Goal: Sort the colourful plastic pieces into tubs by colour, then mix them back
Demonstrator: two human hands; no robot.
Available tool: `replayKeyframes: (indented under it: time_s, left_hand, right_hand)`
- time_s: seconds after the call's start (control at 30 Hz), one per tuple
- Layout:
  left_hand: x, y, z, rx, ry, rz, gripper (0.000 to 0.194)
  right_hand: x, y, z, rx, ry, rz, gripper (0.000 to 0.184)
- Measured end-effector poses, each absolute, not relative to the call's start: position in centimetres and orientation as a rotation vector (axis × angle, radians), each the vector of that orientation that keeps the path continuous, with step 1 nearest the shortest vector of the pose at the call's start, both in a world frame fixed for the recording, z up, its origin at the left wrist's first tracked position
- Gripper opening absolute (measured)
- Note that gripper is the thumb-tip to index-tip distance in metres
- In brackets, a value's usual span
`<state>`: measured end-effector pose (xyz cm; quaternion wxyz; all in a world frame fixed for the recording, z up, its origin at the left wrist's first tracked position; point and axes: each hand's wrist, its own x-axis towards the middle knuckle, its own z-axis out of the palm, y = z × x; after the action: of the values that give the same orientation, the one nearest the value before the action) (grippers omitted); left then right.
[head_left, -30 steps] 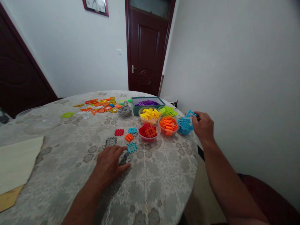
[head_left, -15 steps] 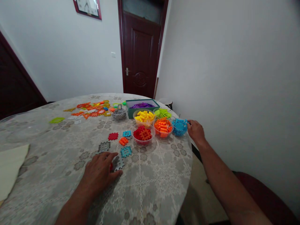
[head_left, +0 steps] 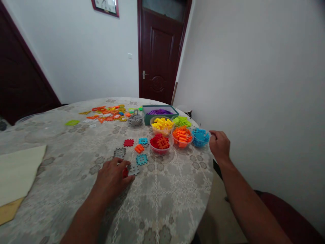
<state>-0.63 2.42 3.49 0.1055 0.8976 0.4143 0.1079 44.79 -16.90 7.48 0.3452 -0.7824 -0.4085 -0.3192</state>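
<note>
On the near part of the table, my left hand (head_left: 113, 178) rests with thumb and fingers apart. Between them lies a red plastic piece (head_left: 125, 172), partly covered by the hand, beside a grey lattice building piece (head_left: 134, 170). My right hand (head_left: 220, 145) is closed at the right rim of a clear bowl of blue pieces (head_left: 200, 138). Its fingertips are curled in, and what they pinch is hidden. Close to my left hand lie a blue square piece (head_left: 142, 159), a dark grey square piece (head_left: 120, 153), several orange pieces (head_left: 139, 148) and a red square piece (head_left: 128, 142).
Clear bowls hold red (head_left: 159, 142), orange (head_left: 182, 136), yellow (head_left: 162, 124), green (head_left: 182, 121) and grey pieces (head_left: 134, 118). Behind them stands a green box (head_left: 148, 119) with purple pieces. Loose orange pieces (head_left: 109, 113) lie farther back; a cream sheet (head_left: 20, 171) lies left.
The view has swung slightly left, shifting everything rightward. My right hand's fingertips have drawn in a little at the blue bowl's rim. My left hand stays by the red and grey pieces.
</note>
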Motion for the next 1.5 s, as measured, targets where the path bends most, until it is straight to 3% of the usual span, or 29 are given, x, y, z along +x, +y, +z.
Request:
replayKeyframes:
  time_s: [0.13, 0.27, 0.37, 0.5, 0.67, 1.13, 1.5]
  left_hand:
    - [-0.5, 1.6, 4.4, 2.652, 1.221, 0.287, 0.033]
    - [-0.4, 1.2, 4.8, 2.639, 1.212, 0.297, 0.026]
    - [-0.6, 1.3, 4.4, 2.619, 1.201, 0.349, 0.029]
    - [-0.9, 1.8, 3.5, 2.604, 1.169, 0.43, 0.043]
    - [-1.1, 2.0, 3.0, 2.544, 1.152, 0.494, 0.055]
    - [-1.9, 1.9, 3.3, 2.482, 0.946, 0.468, 0.054]
    - [-1.2, 1.6, 3.1, 2.594, 0.997, 0.399, 0.045]
  right_hand:
    - [36.4, -16.4, 8.3, -1.629, -1.318, -0.695, 0.025]
    - [27.0, -14.7, 8.5, -1.558, -1.948, -0.048, 0.029]
    - [21.9, -12.0, 7.9, -1.69, -2.19, 0.199, 0.038]
    - [18.3, -7.8, 6.6, -2.016, -2.195, 0.174, 0.048]
    - [17.0, -5.7, 4.7, -2.214, -2.092, 0.114, 0.045]
    - [18.8, -5.8, 2.5, -1.983, -1.888, 0.158, 0.054]
    - [19.6, -5.4, 1.8, -1.668, -1.868, 0.267, 0.048]
